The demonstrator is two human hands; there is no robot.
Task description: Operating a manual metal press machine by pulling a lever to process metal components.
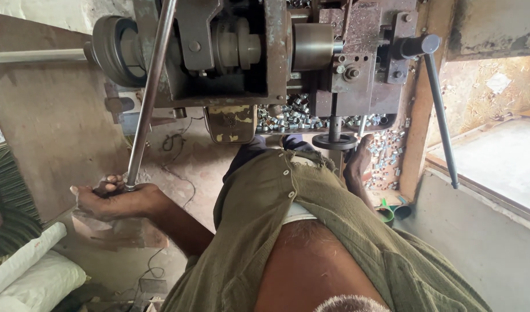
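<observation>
Workshop floor of dusty concrete lies below us, with a worn brown panel on the left and a pale concrete ledge on the right. Nearest to us hangs our olive green shirt (311, 231), open at the front. At the near left lie white sacks (28, 271).

Our left hand (112, 199) is at the left, fingers (110, 184) curled together and clamped around the lower end of a long steel rod (149, 92). The rod's tip sits inside the fist, with the fingertips wrapped over it, and the rod runs up and away from the hand into the machine (259, 52).

Our right hand (357, 164) reaches forward at centre right, just under a small black handwheel (334, 141). We cannot tell whether its fingers are open or closed, since the shirt and the wheel hide them.

Farther off, the grimy metal machine fills the top of the view. Its tray holds a heap of small shiny metal rings (294, 115), and more have spilled down at the right. A dark lever (441, 115) with a round knob slants down on the far right.
</observation>
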